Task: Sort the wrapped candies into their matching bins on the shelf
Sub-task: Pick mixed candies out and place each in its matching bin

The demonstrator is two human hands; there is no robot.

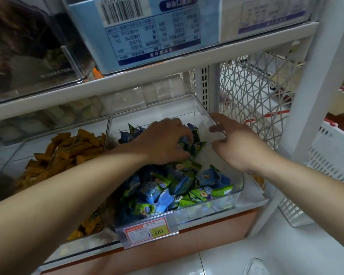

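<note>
A clear plastic bin (237, 187) on the lower shelf holds a heap of blue and green wrapped candies (167, 187). My left hand (165, 141) reaches into the back of this bin and is closed on several of those candies. My right hand (238, 143) rests on the bin's right wall, fingers spread, holding nothing. To the left, a second clear bin (14, 155) holds orange wrapped candies (68, 153).
A red and yellow price tag (147, 231) reading 1.00 hangs on the bin front. Above sits a shelf board (167, 66) with a blue printed box (139, 30) and a dark clear bin (28, 46). A white lattice panel (254, 100), white upright post (316, 86) and white basket (326, 175) stand right.
</note>
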